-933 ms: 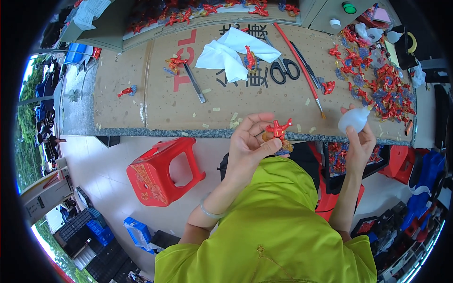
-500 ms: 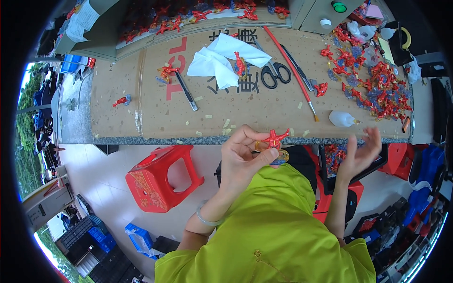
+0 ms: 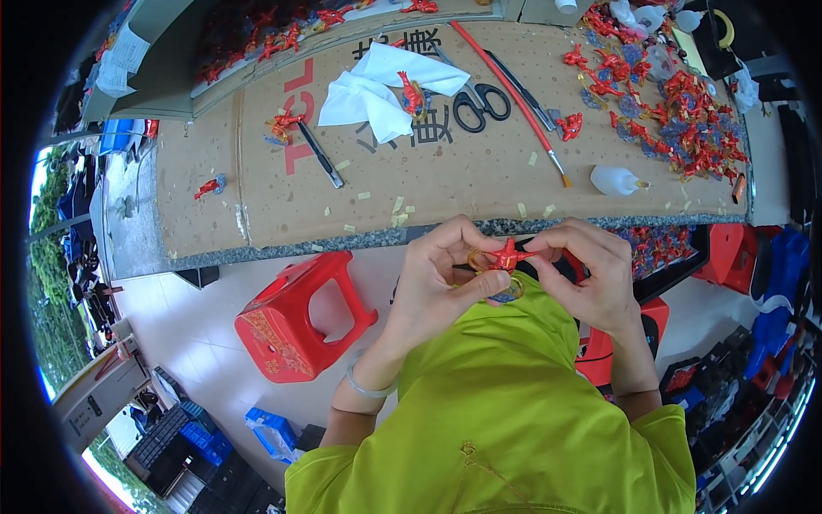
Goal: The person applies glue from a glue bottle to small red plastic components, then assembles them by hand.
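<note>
Even, bright indoor light; daylight on left, heavy fisheye bend.
White glare beside the trees point(image 3: 53, 287); thin bright strip light point(image 3: 775, 454) low right. Pale sheen on the floor point(image 3: 210, 317); shelf point(image 3: 244, 34) interior dim. Table edge point(image 3: 282, 248) bows; corners fall to black. Centre reasonably sharp, rim soft and smeared. Red figure point(image 3: 507, 257) glossy, fine detail too small to tell.
</note>
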{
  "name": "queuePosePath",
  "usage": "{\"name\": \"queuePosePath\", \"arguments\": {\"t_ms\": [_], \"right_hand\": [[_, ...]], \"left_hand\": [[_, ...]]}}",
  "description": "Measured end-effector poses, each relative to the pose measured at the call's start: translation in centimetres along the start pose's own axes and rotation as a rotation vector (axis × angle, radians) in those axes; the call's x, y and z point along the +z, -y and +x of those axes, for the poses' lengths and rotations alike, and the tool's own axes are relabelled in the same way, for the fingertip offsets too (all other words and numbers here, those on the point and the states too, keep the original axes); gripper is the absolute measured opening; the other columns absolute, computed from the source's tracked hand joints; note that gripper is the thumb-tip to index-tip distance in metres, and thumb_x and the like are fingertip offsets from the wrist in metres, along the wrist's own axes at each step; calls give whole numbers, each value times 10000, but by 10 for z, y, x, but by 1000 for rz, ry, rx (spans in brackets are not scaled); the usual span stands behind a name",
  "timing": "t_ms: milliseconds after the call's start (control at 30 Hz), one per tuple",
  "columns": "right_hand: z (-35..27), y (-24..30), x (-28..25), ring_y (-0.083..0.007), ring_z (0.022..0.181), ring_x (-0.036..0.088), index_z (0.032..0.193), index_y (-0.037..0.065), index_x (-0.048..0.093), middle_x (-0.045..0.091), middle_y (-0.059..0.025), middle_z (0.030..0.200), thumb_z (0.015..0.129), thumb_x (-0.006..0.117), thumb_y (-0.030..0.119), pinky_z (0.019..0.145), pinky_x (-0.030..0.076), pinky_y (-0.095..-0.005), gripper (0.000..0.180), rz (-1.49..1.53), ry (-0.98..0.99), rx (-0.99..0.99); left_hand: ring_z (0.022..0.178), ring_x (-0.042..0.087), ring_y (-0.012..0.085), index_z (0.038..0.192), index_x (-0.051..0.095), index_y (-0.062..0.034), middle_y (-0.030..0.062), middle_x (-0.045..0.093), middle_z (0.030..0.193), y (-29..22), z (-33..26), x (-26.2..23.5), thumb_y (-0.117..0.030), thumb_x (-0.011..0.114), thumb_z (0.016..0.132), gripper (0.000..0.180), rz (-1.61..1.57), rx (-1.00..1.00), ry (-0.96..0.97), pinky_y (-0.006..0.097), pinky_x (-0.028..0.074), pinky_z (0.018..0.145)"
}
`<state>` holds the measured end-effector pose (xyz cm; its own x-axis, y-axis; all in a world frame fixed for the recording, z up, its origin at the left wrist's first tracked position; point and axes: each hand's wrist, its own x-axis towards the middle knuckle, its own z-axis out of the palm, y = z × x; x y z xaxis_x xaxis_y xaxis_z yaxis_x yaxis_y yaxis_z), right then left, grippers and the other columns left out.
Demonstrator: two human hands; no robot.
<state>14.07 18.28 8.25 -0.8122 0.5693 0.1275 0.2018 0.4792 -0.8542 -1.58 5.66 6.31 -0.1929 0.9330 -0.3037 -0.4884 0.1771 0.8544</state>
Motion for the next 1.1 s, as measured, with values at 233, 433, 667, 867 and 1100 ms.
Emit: {"name": "queuePosePath", "arguments": {"t_ms": [233,433,667,867,1100], "right_hand": [[0,1,2,-161,608,613,851,-8,598,594,-75,718,724,678,-45,540,484,-267,154,23,72,19],[0,2,3,-183,591,597,865,-7,580,580,-83,716,715,664,-62,536,475,-284,181,3,56,-77],[3,8,3,-229,627,605,870,-1,576,579,-90,742,694,660,-76,546,479,-310,209,-39,32,-143],[5,8,3,-254,650,608,873,-6,577,585,-101,761,695,660,-72,562,487,-324,207,-41,70,-120],[6,5,6,-267,664,611,872,-11,577,587,-113,775,701,661,-70,573,493,-337,200,-12,70,-98]], "left_hand": [[823,612,106,920,540,0,57,617,882,7,0,-8,75,687,769,223,-130,-64,25,221,504,678],[842,611,108,869,545,2,58,615,894,7,1,-7,113,685,744,219,-127,-27,15,223,509,699],[867,613,117,861,544,6,66,604,907,1,-2,-2,144,673,733,228,-91,11,-16,242,517,740],[870,622,129,864,549,14,63,595,924,-4,-3,0,156,655,742,215,-64,29,-36,263,541,761],[848,626,123,864,549,14,56,600,896,-1,-1,0,150,655,748,208,-28,25,-86,249,548,735]]}}
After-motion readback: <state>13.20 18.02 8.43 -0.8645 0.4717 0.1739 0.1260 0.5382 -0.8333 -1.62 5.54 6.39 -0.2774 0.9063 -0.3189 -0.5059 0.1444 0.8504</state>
